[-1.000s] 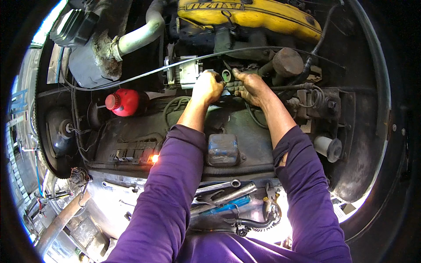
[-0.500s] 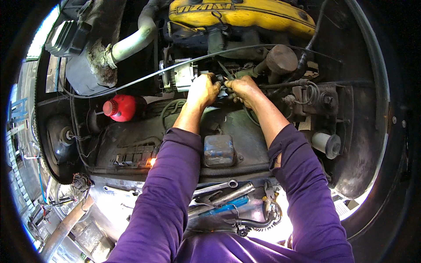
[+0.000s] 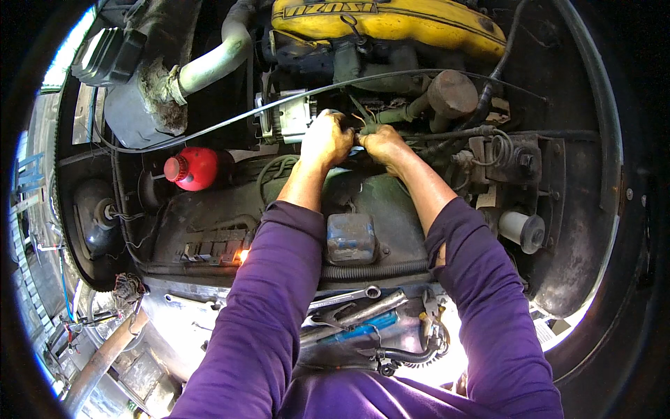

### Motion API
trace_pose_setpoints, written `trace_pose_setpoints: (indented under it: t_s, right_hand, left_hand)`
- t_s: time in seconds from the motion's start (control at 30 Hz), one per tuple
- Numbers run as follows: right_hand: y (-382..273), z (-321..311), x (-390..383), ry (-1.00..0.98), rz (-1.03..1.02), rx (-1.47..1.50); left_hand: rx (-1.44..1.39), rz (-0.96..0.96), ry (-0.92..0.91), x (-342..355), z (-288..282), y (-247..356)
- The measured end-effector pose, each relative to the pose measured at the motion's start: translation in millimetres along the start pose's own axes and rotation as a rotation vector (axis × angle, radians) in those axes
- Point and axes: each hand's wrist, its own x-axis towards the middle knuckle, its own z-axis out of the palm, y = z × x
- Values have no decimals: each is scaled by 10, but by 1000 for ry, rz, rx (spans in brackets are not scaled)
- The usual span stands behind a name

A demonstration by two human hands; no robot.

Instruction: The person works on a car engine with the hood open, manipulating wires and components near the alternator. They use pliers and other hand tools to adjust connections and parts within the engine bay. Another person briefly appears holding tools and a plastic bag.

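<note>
Silver alternator, with both hands drawn close together at its right end.
A yellow engine cover spans the top of the bay, and a grey box joined to a bent pipe stands at the left; the alternator sits below the cover, right of that box. The left hand is beside the alternator and the right hand meets it, both with fingers curled inward; they hide what lies between, so I cannot tell what, if anything, either grasps. A red bottle is left of them, a worn blue box nearer the person, a spanner nearer again, and a thin dark strip slants just beyond the fingertips.
</note>
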Motion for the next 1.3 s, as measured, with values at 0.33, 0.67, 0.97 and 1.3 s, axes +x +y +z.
trace_pose_setpoints:
  t_s: [0.33,0.67,0.97,1.3]
  right_hand:
    - [-207,-283,-88,-263,97,628]
    - [6,-38,75,301,-8,-179]
    - [-50,-59,44,248,-12,-1]
    - [-56,58,-76,95,107,268]
  left_hand:
    - [-158,-104,-156,75,-80,-64]
    - [-1,152,-28,-36,-86,-2]
    - [-145,-67,-74,58,-71,-44]
    - [-229,-96,-51,134,43,-191]
